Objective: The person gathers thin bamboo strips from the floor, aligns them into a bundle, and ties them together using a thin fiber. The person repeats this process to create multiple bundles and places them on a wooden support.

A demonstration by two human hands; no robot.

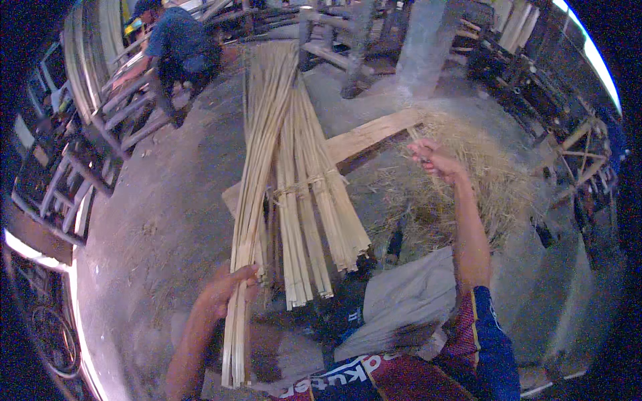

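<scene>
A: What is the left hand (231,289) on?

B: It is closed around a sheaf of long, pale yellow bamboo strips (257,160), flat and thin, running from about six o'clock up toward twelve.

A: And the stack beside it?

B: A second bundle of shorter strips (314,214) lies just at three o'clock of the held sheaf, tied across the middle with a strip, its cut ends fanned out.

A: The right hand (435,160)?

B: Raised at two o'clock, fingers pinched on a thin sliver I cannot make out clearly, above a heap of straw-like shavings (481,180). A wooden plank (374,134) lies under the bundles.
</scene>
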